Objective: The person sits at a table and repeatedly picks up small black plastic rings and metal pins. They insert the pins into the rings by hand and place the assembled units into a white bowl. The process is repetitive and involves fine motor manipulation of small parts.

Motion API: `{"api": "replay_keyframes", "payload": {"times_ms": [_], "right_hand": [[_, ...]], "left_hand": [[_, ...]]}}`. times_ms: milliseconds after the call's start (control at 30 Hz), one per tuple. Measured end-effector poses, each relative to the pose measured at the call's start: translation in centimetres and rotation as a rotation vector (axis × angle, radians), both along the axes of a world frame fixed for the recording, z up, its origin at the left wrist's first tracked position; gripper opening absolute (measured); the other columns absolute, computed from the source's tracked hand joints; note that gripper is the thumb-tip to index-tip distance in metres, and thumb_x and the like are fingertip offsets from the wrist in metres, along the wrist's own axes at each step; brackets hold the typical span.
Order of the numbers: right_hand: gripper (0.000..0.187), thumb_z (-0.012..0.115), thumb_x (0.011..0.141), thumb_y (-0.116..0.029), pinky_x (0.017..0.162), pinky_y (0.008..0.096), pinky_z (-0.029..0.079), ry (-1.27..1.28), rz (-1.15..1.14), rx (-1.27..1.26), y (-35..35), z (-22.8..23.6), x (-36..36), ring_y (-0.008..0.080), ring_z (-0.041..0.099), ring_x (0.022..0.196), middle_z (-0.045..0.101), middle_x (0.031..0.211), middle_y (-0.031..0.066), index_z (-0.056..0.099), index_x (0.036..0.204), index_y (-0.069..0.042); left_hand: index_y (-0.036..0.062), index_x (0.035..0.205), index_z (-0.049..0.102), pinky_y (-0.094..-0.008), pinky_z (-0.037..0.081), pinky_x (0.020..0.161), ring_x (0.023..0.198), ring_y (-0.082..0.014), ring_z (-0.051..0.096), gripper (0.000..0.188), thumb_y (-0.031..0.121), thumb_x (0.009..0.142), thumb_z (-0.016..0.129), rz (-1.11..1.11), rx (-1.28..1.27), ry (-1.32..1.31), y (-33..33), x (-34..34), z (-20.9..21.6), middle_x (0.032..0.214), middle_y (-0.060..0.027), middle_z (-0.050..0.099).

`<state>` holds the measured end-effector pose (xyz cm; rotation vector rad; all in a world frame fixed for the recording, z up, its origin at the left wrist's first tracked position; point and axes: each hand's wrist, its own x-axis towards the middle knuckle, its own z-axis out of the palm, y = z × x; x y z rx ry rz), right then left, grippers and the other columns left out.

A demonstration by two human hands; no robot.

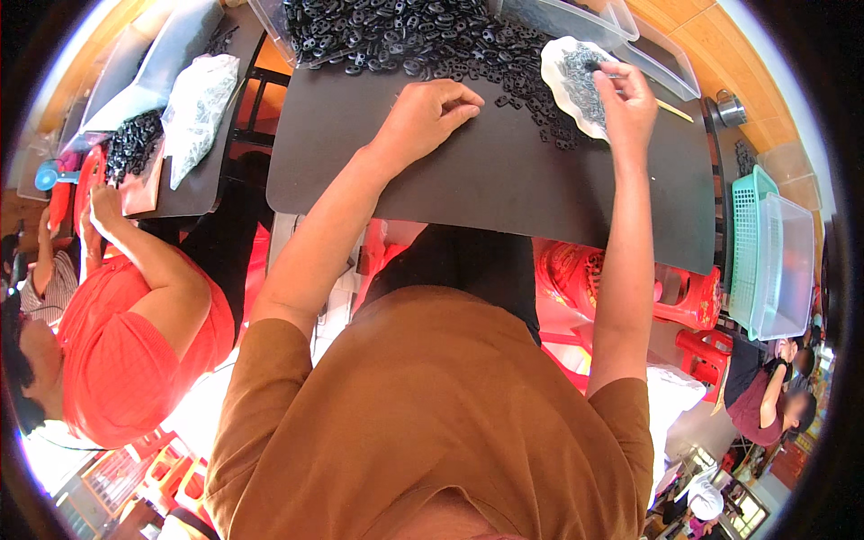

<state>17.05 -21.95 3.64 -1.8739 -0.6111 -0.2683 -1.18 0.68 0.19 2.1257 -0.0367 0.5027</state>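
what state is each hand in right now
Left hand: fingers curled above the dark table; whether it holds anything cannot be told.
Right hand: fingers bent over the white scalloped dish; grip cannot be told.

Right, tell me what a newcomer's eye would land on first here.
Probably the heap of small black parts across the far side of the dark table. Next, the right hand over a white scalloped dish at the table's far right, then a co-worker's bright red top at the picture's left.

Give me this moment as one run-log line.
Left hand: over dark table, beside loose black parts | Right hand: over white scalloped dish with small silvery pieces | Grips: unclear
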Motion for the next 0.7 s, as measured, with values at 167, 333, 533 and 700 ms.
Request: {"api": "replay_keyframes", "payload": {"times_ms": [167, 333, 533, 700], "right_hand": [[0.015, 0.071, 0.079, -0.006, 0.062, 0.0279, 0.05, -0.314, 0.106, -0.199, 0.9, -0.5, -1.5, 0.0152, 0.064, 0.071, 0.063, 0.087, 0.0062, 0.068, 0.094, -0.007], [0.012, 0.066, 0.077, -0.008, 0.075, 0.0377, 0.05, -0.681, 0.315, -0.477, 5.2, -1.9, -6.4, 0.0271, 0.061, 0.087, 0.062, 0.09, 0.005, 0.067, 0.09, -0.008], [0.009, 0.065, 0.078, -0.006, 0.075, 0.0394, 0.05, -0.614, 0.351, -0.569, 5.4, -2.4, -7.2, 0.0271, 0.059, 0.088, 0.059, 0.086, 0.006, 0.065, 0.086, -0.006], [0.012, 0.067, 0.078, -0.006, 0.077, 0.0407, 0.05, -0.455, 0.41, -0.423, 4.8, -2.5, -7.6, 0.029, 0.059, 0.089, 0.059, 0.086, 0.0077, 0.063, 0.089, -0.006]], "left_hand": [[0.0022, 0.098, 0.071, -0.029, 0.051, 0.066, 0.069, -0.0161, 0.063, 0.013, 0.009, 0.087, 0.067, -0.013, 0.031, -0.071, -0.3, 0.1, -0.2, 0.084, -0.0091, 0.067], [0.0016, 0.096, 0.071, -0.0301, 0.051, 0.065, 0.068, -0.0199, 0.063, 0.012, 0.007, 0.085, 0.068, -0.032, 0.157, -0.133, -0.7, 0.1, -0.3, 0.084, -0.0104, 0.066], [0.0017, 0.095, 0.071, -0.03, 0.05, 0.065, 0.069, -0.0202, 0.063, 0.011, 0.006, 0.085, 0.068, -0.017, 0.178, -0.115, -1.0, 0.0, 0.0, 0.085, -0.0098, 0.067], [0.0019, 0.095, 0.071, -0.029, 0.05, 0.065, 0.07, -0.0189, 0.063, 0.011, 0.006, 0.085, 0.067, 0.018, 0.101, -0.09, -1.5, 0.4, 0.4, 0.086, -0.0093, 0.067]]}}
